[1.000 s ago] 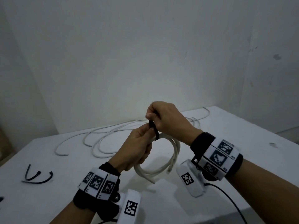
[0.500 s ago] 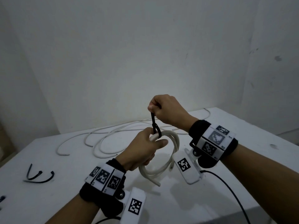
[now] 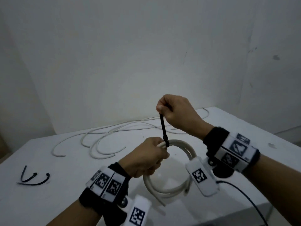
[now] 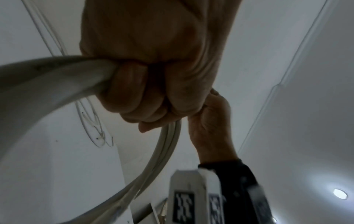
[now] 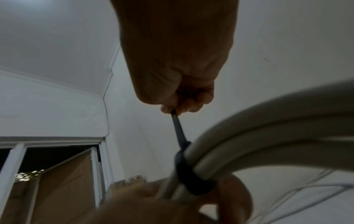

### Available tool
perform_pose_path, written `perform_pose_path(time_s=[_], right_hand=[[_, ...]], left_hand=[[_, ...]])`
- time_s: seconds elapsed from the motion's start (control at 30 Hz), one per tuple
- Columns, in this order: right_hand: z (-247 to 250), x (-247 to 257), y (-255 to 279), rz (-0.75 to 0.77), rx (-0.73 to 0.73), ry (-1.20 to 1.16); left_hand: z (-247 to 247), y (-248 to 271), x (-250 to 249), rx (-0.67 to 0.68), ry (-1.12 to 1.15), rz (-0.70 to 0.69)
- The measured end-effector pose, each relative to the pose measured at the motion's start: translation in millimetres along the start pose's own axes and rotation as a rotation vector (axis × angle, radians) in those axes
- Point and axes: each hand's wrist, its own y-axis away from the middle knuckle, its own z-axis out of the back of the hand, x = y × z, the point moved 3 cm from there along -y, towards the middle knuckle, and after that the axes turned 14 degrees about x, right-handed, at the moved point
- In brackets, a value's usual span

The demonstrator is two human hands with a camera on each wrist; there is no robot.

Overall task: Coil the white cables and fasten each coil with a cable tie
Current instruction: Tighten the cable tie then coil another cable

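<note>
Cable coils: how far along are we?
Done: one white cable is wound into a coil, and a black tie is looped round it. In hand: the left hand grips the coil while the right hand pulls the tie's tail up. Left: loose cables lie uncoiled on the table, with spare ties lying beside them.

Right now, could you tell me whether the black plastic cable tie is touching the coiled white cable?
Touching. The right wrist view shows the black plastic cable tie looped snugly around the coiled white cable, with no gap between them.
</note>
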Motion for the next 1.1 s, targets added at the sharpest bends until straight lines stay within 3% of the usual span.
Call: perform_pose_path(time_s=[0.1, 0.27, 0.4, 0.53, 0.73, 0.9, 1.1], right_hand=[[-1, -17, -16, -0.099, 0.075, -0.024], [-10, -32, -23, -0.151, 0.135, -0.109], [-3, -27, -15, -0.08, 0.12, -0.349], [2, -27, -3, -0.084, 0.234, -0.591], [-18, -36, 12, -0.058, 0.449, -0.205], [-31, -37, 11, -0.052, 0.269, -0.08], [-47, -46, 4, -0.118, 0.235, -0.324]], left_hand=[[-10, 2, -6, 0.061, -0.005, -0.034], [-11, 2, -4, 0.05, 0.012, -0.028], [-1, 0, 0, 0.044, 0.128, -0.017], [13, -2, 7, 0.045, 0.191, 0.009], [17, -6, 13, 0.052, 0.217, 0.043], [15, -6, 10, 0.064, 0.182, 0.037], [6, -3, 7, 0.081, 0.055, 0.04]])
